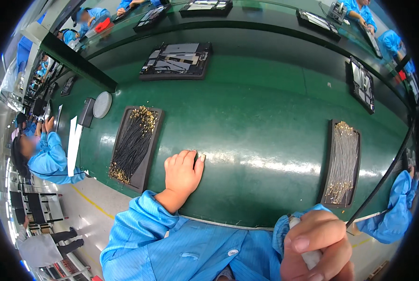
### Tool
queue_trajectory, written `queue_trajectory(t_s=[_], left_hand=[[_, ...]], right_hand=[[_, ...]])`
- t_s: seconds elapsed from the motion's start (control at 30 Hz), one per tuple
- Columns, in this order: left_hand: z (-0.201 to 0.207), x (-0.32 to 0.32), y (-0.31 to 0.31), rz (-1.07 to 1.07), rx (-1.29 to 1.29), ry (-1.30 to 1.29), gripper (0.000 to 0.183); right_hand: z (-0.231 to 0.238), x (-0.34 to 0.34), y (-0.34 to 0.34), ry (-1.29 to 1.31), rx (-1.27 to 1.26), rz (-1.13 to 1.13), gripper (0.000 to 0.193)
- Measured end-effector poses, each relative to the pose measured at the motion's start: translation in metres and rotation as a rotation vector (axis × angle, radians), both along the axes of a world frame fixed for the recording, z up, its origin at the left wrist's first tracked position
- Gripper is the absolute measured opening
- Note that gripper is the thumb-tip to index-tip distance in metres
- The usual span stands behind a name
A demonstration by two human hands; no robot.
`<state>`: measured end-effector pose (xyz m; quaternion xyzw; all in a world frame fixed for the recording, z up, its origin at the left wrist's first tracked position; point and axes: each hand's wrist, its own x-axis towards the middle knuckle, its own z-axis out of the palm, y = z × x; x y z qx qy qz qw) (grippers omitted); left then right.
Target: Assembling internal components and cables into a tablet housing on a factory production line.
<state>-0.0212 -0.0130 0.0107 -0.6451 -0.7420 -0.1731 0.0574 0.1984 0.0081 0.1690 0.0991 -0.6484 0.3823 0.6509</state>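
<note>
My left hand [182, 174] rests on the green tabletop [237, 126], fingers lying on the surface and thumb a little apart, with nothing visible in it. Beside it on the left is a dark tray [140, 180] of black cables [132, 143] with gold-coloured ends. Raised close to the camera at the lower right, my right hand [319, 246] has its fingers curled together. Something whitish shows between them, but I cannot make out what it is. Beyond that hand, a second dark tray [325, 187] holds grey-white cables [343, 161] with gold-coloured ends.
An opened flat electronic device [176, 61] lies at the back; another [361, 84] lies at the right. A round grey disc [102, 104], dark box [86, 112] and white strip [73, 145] are at left. A black cable [385, 175] crosses the right side. Co-workers in blue sit around.
</note>
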Motion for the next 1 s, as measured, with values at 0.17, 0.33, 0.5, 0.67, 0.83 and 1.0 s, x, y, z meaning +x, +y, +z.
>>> queue_trajectory(t_s=[0.17,0.33,0.5,0.67,0.83,1.0], left_hand=[[0.004,-0.007,-0.007,0.01,0.026,-0.002,0.022],[-0.001,-0.001,-0.004,-0.03,0.053,0.046,0.023],[-0.003,0.0,-0.006,-0.037,0.011,0.031,0.022],[0.0,0.002,-0.006,-0.016,0.032,0.035,0.022],[-0.004,0.003,-0.005,-0.021,0.042,0.018,0.021],[-0.009,0.011,-0.004,0.053,0.036,-0.052,0.022]], right_hand=[[-0.051,0.002,-0.012,-0.075,-0.26,-0.34,0.02],[-0.12,-0.032,-0.012,-0.556,-1.606,0.202,0.047],[-0.145,-0.04,-0.014,-0.84,-1.505,0.429,0.057],[-0.164,-0.041,-0.013,-0.65,-1.568,0.518,0.058],[-0.162,-0.038,-0.011,-0.671,-1.59,0.556,0.059],[-0.165,-0.036,-0.01,-0.692,-1.585,0.555,0.06]])
